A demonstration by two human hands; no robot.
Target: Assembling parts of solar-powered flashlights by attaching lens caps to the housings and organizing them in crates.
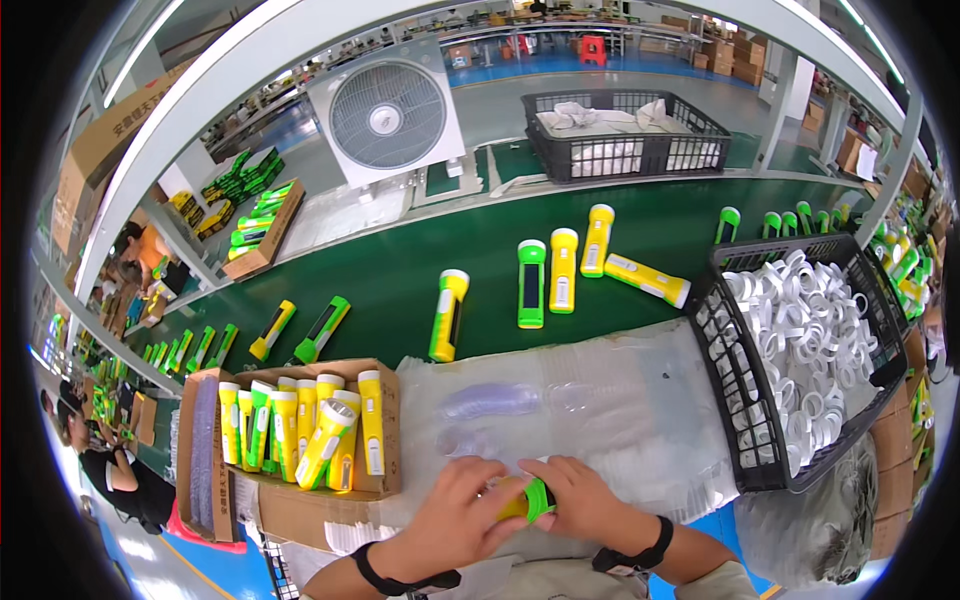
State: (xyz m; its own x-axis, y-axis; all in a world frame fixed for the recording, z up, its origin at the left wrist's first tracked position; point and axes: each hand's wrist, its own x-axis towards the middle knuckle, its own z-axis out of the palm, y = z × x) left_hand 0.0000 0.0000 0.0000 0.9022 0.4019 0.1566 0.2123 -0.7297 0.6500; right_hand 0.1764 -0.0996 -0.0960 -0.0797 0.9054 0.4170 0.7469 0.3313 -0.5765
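Note:
Close to my body, over the front of the work surface, both hands grip one yellow and green flashlight (541, 499). My left hand (452, 515) is wrapped around its yellow part. At the green end, the fingers of my right hand (588, 503) are closed on it. The fingers cover much of the flashlight, so its far side is hidden. Just beyond my hands lies clear plastic sheeting (640, 400) over the work surface. To the left, a cardboard box (391, 430) holds several upright flashlights, with another flashlight (326, 440) lying tilted on top.
A black crate (752, 440) full of white plastic rings (800, 340) stands at the right. Several flashlights stand or lie on the green conveyor belt (395, 265). Beyond it are a box fan (388, 115) and another black crate (630, 165). People work at the far left.

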